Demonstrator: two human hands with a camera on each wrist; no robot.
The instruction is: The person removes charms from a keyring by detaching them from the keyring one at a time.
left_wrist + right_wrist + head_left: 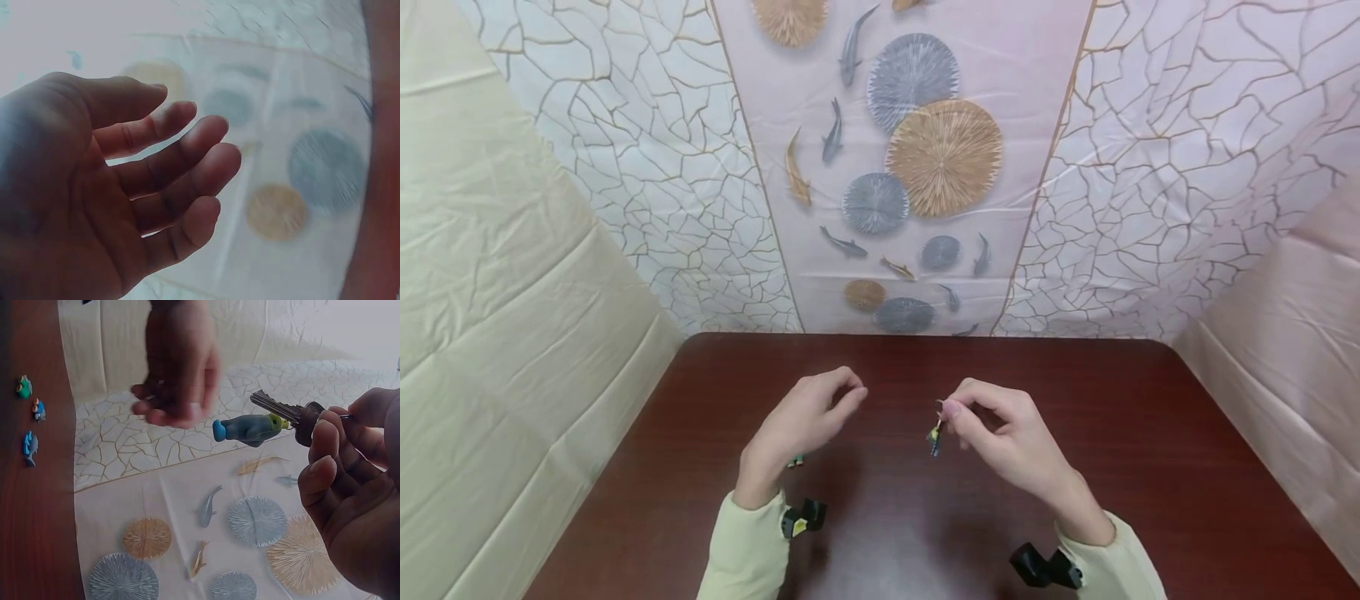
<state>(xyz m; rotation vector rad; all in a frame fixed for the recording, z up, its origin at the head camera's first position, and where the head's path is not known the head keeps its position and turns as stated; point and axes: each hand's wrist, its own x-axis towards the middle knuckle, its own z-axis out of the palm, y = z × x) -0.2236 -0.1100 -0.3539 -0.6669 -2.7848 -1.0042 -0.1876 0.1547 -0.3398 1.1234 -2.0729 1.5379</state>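
Note:
My right hand (1007,429) is raised above the table, pinching a metal ring between thumb and fingertips. From it hang a key (275,406) with a dark round head and a small figure charm (247,428) with a grey-blue body, a yellow-green top and a bright blue end. In the head view the charm (935,440) dangles just left of the fingers. My left hand (808,412) hovers to the left, apart from the key and charm. The left wrist view shows that hand (125,169) with fingers loosely bent and nothing in the palm.
Several small coloured figures lie on the dark red table (37,531): a green one (24,387), a blue and orange one (39,410) and a blue-grey one (30,449). Behind the table hangs a patterned cloth (880,275); pale cloth (550,333) also hangs at the sides.

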